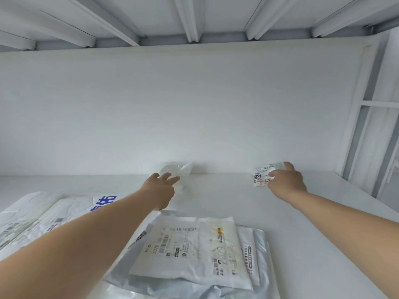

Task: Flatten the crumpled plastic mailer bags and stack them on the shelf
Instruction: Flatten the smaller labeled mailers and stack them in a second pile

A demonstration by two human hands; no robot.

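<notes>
White plastic mailers cover much of a pale shelf (302, 234) as a person reaches toward its back edge with both bare arms. The left hand (160, 188), at the centre of the frame, rests on a translucent crumpled bag (180, 170) that stands against the white wall (194, 104); its fingers (171, 179) lie fairly straight and slightly apart across the plastic, with no clear grip showing. Toward the right of the frame, the right hand (286, 182) holds a smaller crumpled bag (261, 176) bearing a printed shipping label marked "021". The thumb presses on the label's face and the fingers curl over the top of the bundle, clamping it between them. This bag also sits at the rear of the shelf, just beside the wall and well apart from the translucent one.

Lower centre, a stack of flattened bags (194, 251) lies on the shelf, labels facing up, the edges of the lower layers fanning out to the right and below. At lower left a second spread of flat bags (64, 210) lies partly under the left forearm, one printed with blue characters. Overhead, white metal ribs (190, 18) of the next shelf level run across the top of the frame, and an upright white frame (362, 126) stands at the right edge.
</notes>
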